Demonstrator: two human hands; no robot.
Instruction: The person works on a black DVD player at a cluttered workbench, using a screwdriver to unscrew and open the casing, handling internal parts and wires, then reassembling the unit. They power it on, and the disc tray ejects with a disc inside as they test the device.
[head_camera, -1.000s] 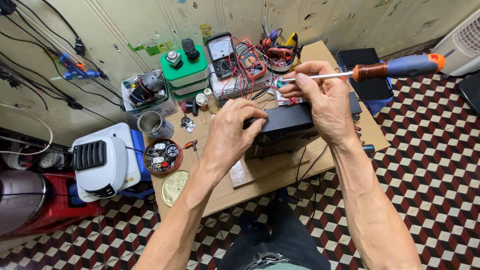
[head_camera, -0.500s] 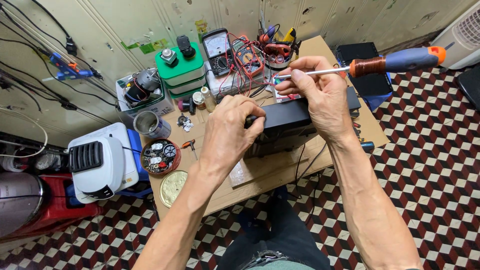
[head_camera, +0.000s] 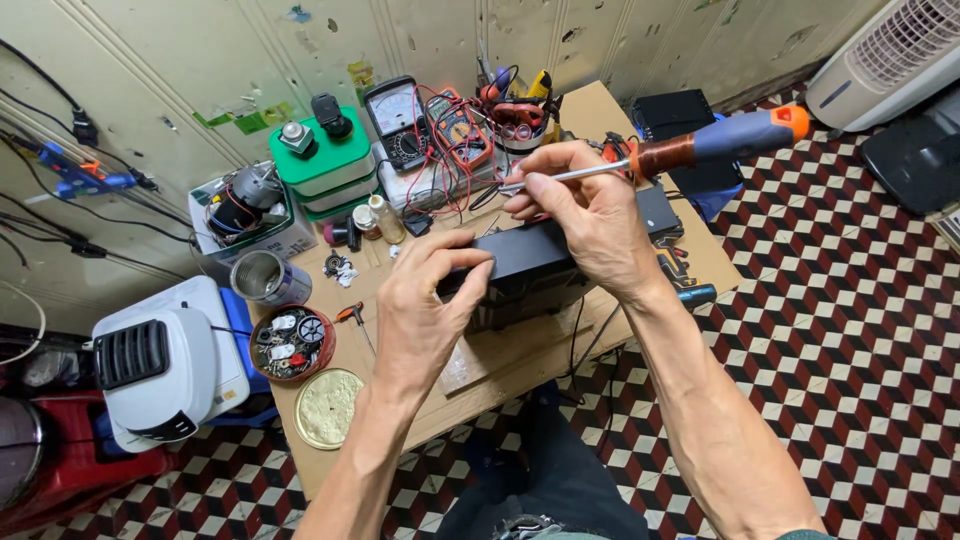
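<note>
A black box-shaped device (head_camera: 545, 262) lies across the middle of a low wooden table (head_camera: 520, 365). My left hand (head_camera: 425, 305) grips its near left end, fingers over the top edge. My right hand (head_camera: 585, 215) hovers above the box's far side, pinching the metal shaft of a screwdriver (head_camera: 700, 145) with an orange-and-blue handle that points to the right. The screwdriver's tip is hidden behind my fingers.
Multimeters (head_camera: 400, 120) with red leads, stacked green boxes (head_camera: 325, 165), a tin can (head_camera: 265, 278), a red dish of small parts (head_camera: 292, 342) and a round lid (head_camera: 328, 405) crowd the table. A white appliance (head_camera: 165, 370) stands left, a white fan (head_camera: 890, 55) at far right.
The view has shifted slightly. Both hands stay on the box and screwdriver; my right hand has drawn the screwdriver a little farther along its shaft.
</note>
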